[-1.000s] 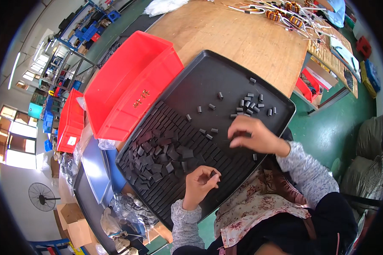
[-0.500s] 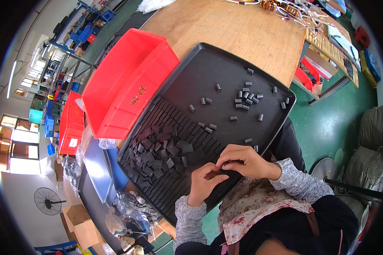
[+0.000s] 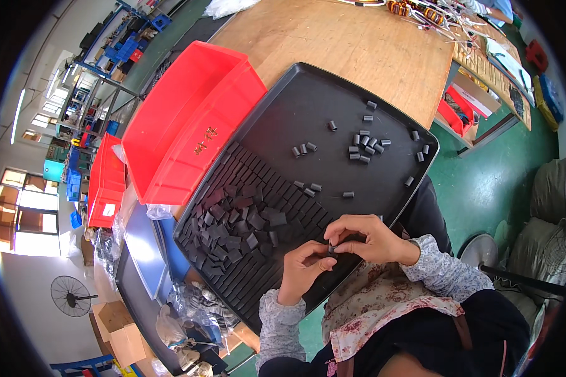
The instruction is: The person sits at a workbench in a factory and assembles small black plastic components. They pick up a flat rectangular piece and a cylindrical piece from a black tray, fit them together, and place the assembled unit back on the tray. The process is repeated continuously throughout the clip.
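Over the near edge of the black tray (image 3: 321, 94), my two hands meet at a small dark piece (image 3: 332, 249). My left hand (image 3: 300, 270) pinches it from the left between thumb and fingers. From the other side, my right hand (image 3: 372, 240) has its thumb and fingertips closed on the same piece. Fingers cover most of it, so its full shape is hidden. Small dark grey cylinders (image 3: 365, 141) lie scattered across the tray's far right half. Flat black pieces fill its left half, some in tight rows (image 3: 258, 173), others in a loose heap (image 3: 233, 235).
A large red bin (image 3: 188, 125) leans along the tray's left edge, with another red bin (image 3: 105, 182) behind it. The wooden table (image 3: 358, 44) extends away. Wires and coils (image 3: 415, 12) lie at the far right, near another person's arm (image 3: 478, 6). Plastic bags (image 3: 195, 308) sit lower left.
Several cylinders have shifted in the tray, some rolling nearer to others or toward the right rim. The piece shows more between my fingertips. The other person's arm has come further into view.
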The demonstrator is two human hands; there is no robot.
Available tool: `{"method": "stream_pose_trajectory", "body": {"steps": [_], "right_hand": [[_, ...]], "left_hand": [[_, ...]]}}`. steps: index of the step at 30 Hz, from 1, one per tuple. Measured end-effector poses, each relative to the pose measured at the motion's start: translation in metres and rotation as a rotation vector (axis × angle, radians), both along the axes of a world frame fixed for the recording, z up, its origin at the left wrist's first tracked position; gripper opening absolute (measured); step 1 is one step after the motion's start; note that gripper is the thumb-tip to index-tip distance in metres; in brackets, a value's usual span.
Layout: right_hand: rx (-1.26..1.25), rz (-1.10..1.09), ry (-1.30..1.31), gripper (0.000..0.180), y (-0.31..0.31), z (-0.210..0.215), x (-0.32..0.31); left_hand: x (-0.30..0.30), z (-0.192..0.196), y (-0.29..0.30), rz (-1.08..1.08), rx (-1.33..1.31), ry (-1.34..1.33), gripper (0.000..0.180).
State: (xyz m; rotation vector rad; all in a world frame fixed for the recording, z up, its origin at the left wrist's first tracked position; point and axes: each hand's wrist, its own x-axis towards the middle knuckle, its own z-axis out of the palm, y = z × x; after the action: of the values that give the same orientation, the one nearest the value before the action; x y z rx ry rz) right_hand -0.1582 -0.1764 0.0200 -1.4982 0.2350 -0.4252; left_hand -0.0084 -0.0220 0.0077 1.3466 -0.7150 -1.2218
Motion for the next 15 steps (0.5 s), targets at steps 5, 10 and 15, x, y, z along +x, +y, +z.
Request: {"method": "stream_pose_trajectory", "body": {"steps": [5, 10, 15], "right_hand": [[-0.332, 0.029, -0.142, 0.029, 0.000, -0.004, 0.001], [-0.424, -0.009, -0.182, 0.026, 0.001, -0.005, 0.003], [0.019, -0.252, 0.019, 0.017, -0.004, -0.007, -0.002]], "left_hand": [[0.002, -0.004, 0.002, -0.027, -0.014, 0.043, 0.023], [0.000, -0.004, 0.004, -0.025, -0.011, 0.054, 0.022], [0.015, 0.017, 0.000, 0.140, -0.067, -0.344, 0.028]]}}
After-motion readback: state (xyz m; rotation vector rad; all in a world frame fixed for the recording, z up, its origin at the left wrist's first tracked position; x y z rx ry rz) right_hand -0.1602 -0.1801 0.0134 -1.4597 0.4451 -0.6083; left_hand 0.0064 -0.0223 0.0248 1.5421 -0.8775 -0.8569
